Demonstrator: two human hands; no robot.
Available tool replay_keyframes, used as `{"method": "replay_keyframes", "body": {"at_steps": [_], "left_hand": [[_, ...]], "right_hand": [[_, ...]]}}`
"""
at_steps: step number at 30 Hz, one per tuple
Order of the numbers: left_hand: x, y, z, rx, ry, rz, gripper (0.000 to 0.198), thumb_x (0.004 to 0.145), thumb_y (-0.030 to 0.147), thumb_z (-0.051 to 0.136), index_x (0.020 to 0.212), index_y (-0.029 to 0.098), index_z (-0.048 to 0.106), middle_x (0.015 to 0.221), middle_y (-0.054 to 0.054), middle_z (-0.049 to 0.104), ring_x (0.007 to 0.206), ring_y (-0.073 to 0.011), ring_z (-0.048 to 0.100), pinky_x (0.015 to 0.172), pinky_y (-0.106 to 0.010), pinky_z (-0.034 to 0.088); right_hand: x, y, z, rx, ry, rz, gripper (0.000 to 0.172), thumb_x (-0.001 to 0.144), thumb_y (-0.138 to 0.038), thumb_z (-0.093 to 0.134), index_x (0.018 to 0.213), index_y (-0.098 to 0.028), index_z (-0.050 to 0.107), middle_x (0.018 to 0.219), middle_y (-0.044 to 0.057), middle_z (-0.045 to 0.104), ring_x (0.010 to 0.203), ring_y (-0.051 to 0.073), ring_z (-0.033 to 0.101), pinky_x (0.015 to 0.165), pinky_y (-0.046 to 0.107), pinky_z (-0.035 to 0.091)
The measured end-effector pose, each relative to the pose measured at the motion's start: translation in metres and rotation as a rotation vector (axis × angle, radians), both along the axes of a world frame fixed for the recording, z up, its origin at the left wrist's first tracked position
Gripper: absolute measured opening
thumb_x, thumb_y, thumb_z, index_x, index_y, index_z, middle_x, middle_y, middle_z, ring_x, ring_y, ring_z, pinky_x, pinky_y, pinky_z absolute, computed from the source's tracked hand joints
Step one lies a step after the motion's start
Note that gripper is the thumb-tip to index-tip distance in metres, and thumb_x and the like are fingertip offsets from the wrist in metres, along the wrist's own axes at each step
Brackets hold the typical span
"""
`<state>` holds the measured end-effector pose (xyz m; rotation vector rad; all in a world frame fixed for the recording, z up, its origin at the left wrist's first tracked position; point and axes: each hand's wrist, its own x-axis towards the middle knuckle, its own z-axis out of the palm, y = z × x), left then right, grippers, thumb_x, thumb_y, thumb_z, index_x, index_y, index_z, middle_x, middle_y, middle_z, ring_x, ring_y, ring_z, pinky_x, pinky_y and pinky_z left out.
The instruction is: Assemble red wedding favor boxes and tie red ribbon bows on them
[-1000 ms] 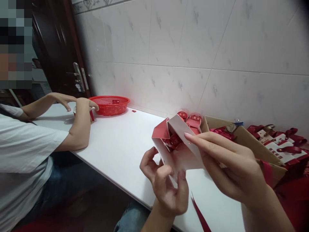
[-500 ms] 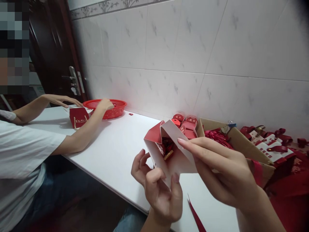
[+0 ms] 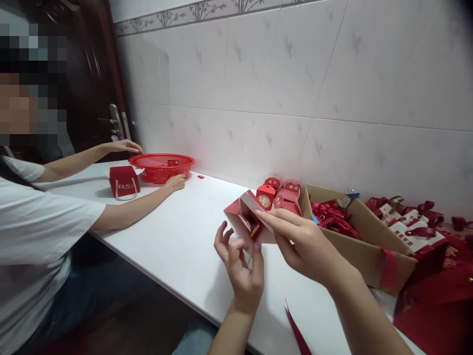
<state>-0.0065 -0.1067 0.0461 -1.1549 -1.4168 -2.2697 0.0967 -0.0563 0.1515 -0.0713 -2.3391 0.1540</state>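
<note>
Above the white table I hold a small red-and-white paper gift box (image 3: 239, 211), tilted so its inside faces me. Small red and gold wrapped pieces (image 3: 254, 228) show within it. My left hand (image 3: 244, 268) grips the box's lower flap between thumb and fingers. On the upper right flap, my right hand (image 3: 301, 241) presses with outstretched fingertips, its thumb hidden behind the box. Just past the box stand several finished-looking red boxes (image 3: 265, 197) by the wall. A pointed dark red ribbon end (image 3: 295, 328) lies on the table below my hands.
A cardboard box (image 3: 349, 239) of red ribbons stands right, beside piled red and white gift bags (image 3: 417, 234). To the left, a co-worker's hand (image 3: 175, 183) rests near a red plastic basket (image 3: 162, 173); a red handled box (image 3: 124, 182) stands on the white table (image 3: 177, 236).
My hands and the gift box have moved a little away from me. The co-worker's right hand came out of the basket down to the table, and the other hand moved to the basket's far rim.
</note>
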Motion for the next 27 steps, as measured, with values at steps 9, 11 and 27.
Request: {"method": "replay_keyframes", "body": {"at_steps": [9,11,27], "left_hand": [[0.009,-0.023,0.018,0.157,0.177,0.012,0.016,0.074,0.006,0.054,0.079,0.02,0.048,0.114,-0.008,0.044,0.119,-0.0243,0.044,0.086,-0.038,0.048],[0.01,-0.016,0.014,0.097,0.091,-0.092,0.015,0.078,0.007,0.052,0.081,0.02,0.047,0.115,-0.009,0.041,0.119,-0.0244,0.044,0.086,-0.038,0.048],[0.016,-0.012,0.008,-0.015,0.113,-0.063,0.017,0.081,0.012,0.053,0.094,0.022,0.048,0.113,-0.01,0.042,0.125,-0.027,0.038,0.098,-0.044,0.04]], "right_hand": [[0.032,-0.03,0.018,0.144,0.18,0.09,0.056,0.079,0.003,0.046,0.129,-0.023,0.053,0.119,0.008,0.063,0.104,0.019,0.063,0.083,0.028,0.056],[0.029,-0.021,0.016,0.136,0.156,0.085,0.057,0.08,0.004,0.045,0.13,-0.023,0.052,0.117,0.008,0.064,0.101,0.017,0.064,0.08,0.026,0.057],[0.021,-0.007,0.012,0.027,0.123,0.118,0.053,0.083,0.001,0.043,0.13,-0.024,0.051,0.108,0.006,0.065,0.091,0.014,0.063,0.07,0.025,0.054]]}}
